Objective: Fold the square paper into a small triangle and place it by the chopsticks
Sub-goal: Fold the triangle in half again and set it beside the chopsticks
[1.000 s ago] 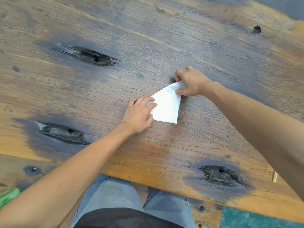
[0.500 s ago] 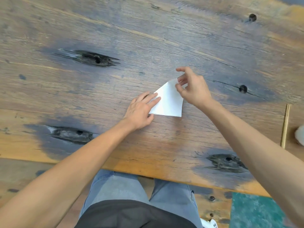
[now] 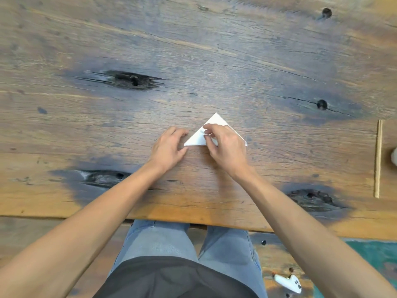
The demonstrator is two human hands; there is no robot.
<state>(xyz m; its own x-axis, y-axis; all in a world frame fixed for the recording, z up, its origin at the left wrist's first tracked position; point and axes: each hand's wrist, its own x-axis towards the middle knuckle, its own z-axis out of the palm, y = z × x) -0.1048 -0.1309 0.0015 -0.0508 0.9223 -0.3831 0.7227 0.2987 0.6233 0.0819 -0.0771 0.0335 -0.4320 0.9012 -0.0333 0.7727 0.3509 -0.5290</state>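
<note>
My right hand (image 3: pixel 227 145) lies on top of the paper (image 3: pixel 197 138), its grip narrow: thumb and forefinger pinch at the white sheet near its middle, though my knuckles hide the contact itself, so I cannot be sure whether I have a flap lifted or am only pressing it flat. My left hand (image 3: pixel 169 147) is just beside the paper's left corner, its grip loose and holding nothing, fingertips curled close to the edge but seemingly not on it.

The paper is already a triangle, flat on the bench (image 3: pixel 86 130), its long edge nearest me and running left to right, its point aimed away from me. My right hand covers most of its right half; only the right tip shows past my wrist.

The chopsticks (image 3: pixel 378 158) lie well apart from the paper, off to its right, near the bench's right end. Their long axis runs toward and away from me, square to the paper's long edge. A pale object (image 3: pixel 394 155) sits just beyond them, cut by the frame.

So the coming move turns on this: the goal lies rightward from my grip, and my right hand is the nearer one. I judge another fold may be wanted before the triangle counts as small; after that, a carry to the right with the right hand.
</note>
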